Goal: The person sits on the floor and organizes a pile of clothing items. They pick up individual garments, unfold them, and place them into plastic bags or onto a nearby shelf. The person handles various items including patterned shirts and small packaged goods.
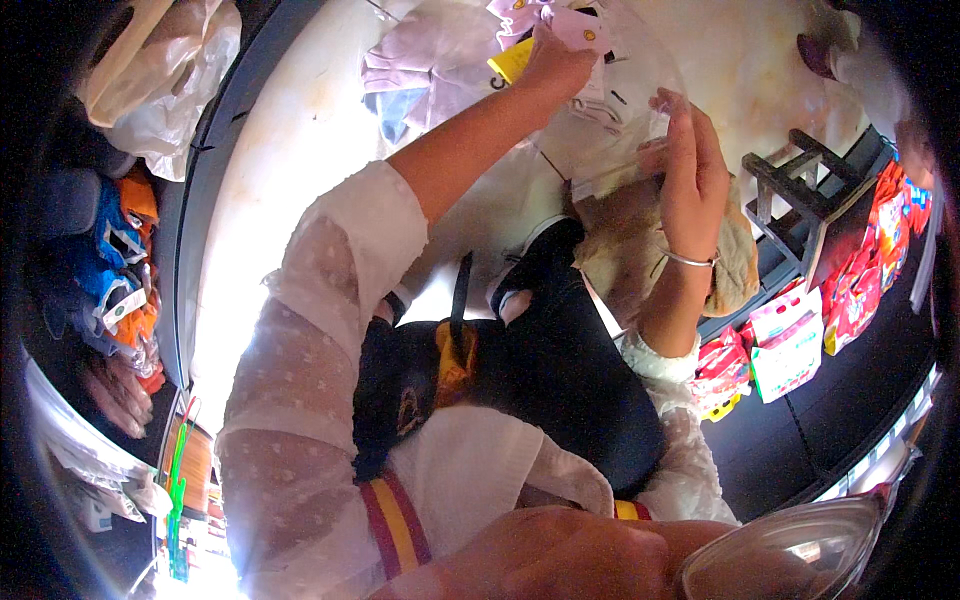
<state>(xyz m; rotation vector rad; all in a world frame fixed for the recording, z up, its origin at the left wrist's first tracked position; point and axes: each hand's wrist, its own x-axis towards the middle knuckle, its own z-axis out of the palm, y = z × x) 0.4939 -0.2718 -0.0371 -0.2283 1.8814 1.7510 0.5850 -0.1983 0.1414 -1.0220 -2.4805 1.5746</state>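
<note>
My left hand (562, 71) grips a pale lavender cloth item (574, 28) beside a yellow tag (514, 60) bearing print. More lavender fabric (442, 60) spreads on the pale floor to the left, partly under clear plastic. My right hand (694, 165), a thin bangle at its wrist, has its fingertips on the edge of a clear plastic bag (637, 71). The film's outline is faint, and part of it is hard to make out. Below that hand lies a brown plush item (731, 262), partly covered by the forearm.
A dark wooden stool (810, 187) stands at the right, near red packets (859, 296) and a white-and-green pack (787, 345) on a dark shelf. Another person's hand (915, 150) shows at upper right. Plastic bags (172, 90) and blue-orange packaged goods (124, 232) line the left shelf.
</note>
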